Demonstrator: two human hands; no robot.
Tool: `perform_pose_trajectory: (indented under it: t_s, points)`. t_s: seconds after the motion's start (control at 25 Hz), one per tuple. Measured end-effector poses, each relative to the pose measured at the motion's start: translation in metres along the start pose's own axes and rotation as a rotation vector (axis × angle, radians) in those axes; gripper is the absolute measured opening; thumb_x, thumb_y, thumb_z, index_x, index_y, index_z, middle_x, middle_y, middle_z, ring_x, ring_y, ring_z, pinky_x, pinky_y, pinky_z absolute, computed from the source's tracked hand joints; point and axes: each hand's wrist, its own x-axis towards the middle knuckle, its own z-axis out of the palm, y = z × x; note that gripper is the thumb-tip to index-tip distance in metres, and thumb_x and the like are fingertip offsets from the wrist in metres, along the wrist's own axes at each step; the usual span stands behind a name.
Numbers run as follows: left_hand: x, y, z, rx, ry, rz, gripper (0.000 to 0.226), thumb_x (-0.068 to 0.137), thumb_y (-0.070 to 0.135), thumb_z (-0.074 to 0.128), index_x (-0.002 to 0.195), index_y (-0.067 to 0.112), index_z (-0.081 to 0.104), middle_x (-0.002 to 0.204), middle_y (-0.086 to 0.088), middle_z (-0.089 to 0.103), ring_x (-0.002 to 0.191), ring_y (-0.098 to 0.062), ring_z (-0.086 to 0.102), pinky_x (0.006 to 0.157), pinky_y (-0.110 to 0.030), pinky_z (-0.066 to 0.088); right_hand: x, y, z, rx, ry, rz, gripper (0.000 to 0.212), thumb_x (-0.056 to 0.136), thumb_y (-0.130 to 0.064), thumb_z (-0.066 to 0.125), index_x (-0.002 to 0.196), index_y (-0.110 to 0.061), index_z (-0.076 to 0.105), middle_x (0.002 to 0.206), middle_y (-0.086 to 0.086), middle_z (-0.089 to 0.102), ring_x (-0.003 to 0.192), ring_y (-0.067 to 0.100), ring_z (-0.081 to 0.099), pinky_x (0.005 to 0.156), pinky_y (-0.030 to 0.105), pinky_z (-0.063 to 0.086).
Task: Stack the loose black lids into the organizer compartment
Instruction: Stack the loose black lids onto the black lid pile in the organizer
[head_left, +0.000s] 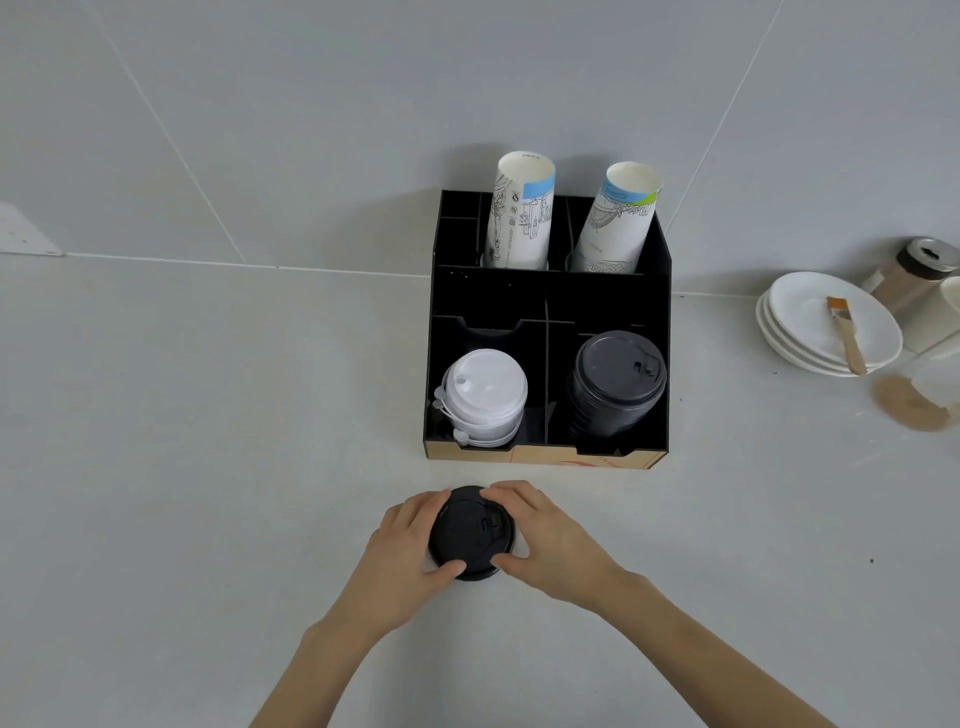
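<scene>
The person stands at a pale countertop (208, 415) with both hands cupped around a small pile of black cup lids (470, 532) that sits on the counter just in front of the black organizer (655, 249). The left hand (400, 551) curls round the pile's left edge, thumb on the near rim, and the right hand (545, 535) closes on the right side, fingertips over the far rim and thumb at the near one. Neither hand is spread flat; they press in on the pile from both sides. Whether the pile is clear of the counter or resting on it, I cannot tell.

The front right compartment already holds a tall stack of black lids (615, 384), rising above the divider; the front left one holds white lids (483, 395). Two rolls of paper cups (519, 213) lean in the back slots. Off to the right sit stacked white plates (810, 322) with a small brush (847, 332) across them.

To my eye this is the gathering step: squaring up the loose lids before carrying them. Next they need lifting together, moving forward and right, and seating level on the tall black stack, which looks high enough to topple if nudged
</scene>
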Motion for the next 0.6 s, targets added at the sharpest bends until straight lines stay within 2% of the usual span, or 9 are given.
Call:
perform_pose_trajectory:
  t_s: [0.08,0.28,0.44,0.6]
  points:
    - [0.0,-0.002,0.004,0.047,-0.025,0.01,0.076,0.073,0.048,0.051,0.137,0.022,0.019,0.146,0.001,0.027,0.131,-0.021,0.026,0.109,-0.032,0.028,0.001,0.002,0.003,0.013,-0.002,0.001,0.06,0.08,-0.018,0.06,0.133,-0.021,0.031,0.14,-0.001,0.034,0.126,0.017,0.035,0.106,0.031,0.036]
    - [0.001,-0.004,0.009,0.086,0.018,0.022,0.069,0.081,0.035,0.056,0.137,0.023,0.019,0.147,0.004,0.024,0.132,-0.02,0.026,0.108,-0.032,0.026,0.002,0.004,0.004,0.024,0.0,-0.005,0.058,0.081,-0.02,0.059,0.132,-0.02,0.033,0.14,-0.001,0.035,0.127,0.016,0.034,0.107,0.03,0.034]
    - [0.0,-0.002,0.006,0.05,0.006,0.02,0.071,0.073,0.044,0.048,0.136,0.022,0.025,0.146,0.002,0.028,0.13,-0.021,0.03,0.106,-0.033,0.028,-0.001,0.003,0.004,0.039,-0.003,-0.014,0.061,0.08,-0.022,0.061,0.133,-0.02,0.031,0.143,-0.002,0.031,0.13,0.015,0.031,0.109,0.028,0.031]
    - [-0.001,0.007,0.002,0.023,0.001,0.02,0.089,0.056,0.064,0.03,0.134,0.023,0.028,0.144,0.004,0.03,0.128,-0.018,0.032,0.106,-0.031,0.029,-0.008,0.004,-0.001,0.05,0.015,-0.012,0.06,0.081,-0.023,0.06,0.134,-0.022,0.03,0.145,-0.004,0.028,0.132,0.012,0.027,0.11,0.027,0.029]
